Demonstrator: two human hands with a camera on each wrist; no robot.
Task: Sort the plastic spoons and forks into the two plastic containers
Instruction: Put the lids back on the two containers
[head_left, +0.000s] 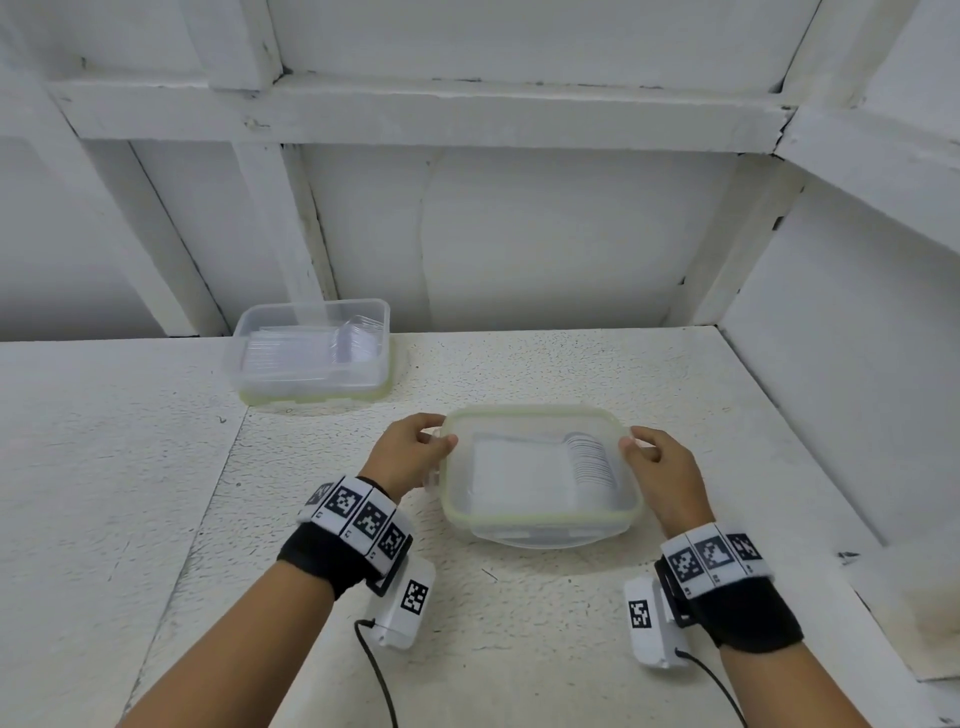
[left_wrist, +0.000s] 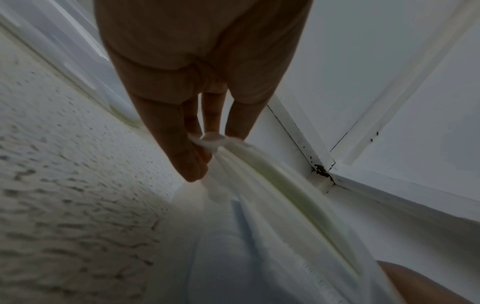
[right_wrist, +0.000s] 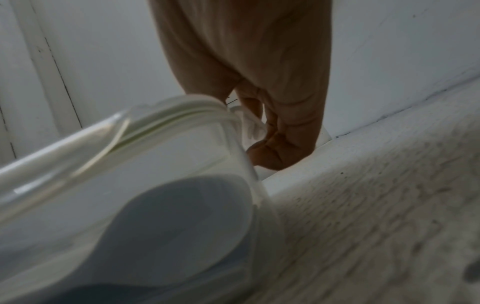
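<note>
The left hand (head_left: 410, 451) and right hand (head_left: 664, 467) are gripping the near container (head_left: 540, 522) at nine and three o'clock by its clips; light, stiff, slippery plastic; spoons (head_left: 592, 460) are lying inside; the far container (head_left: 311, 387) is sitting at eleven o'clock.

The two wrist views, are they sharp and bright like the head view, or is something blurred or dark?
Head view: bright, even light, sharp, with walls bent by the wide lens. Left wrist view: dim, the left hand dark, the near container smeared and out of focus. Right wrist view: dim too, the right hand shaded, the container and table blurred.
</note>
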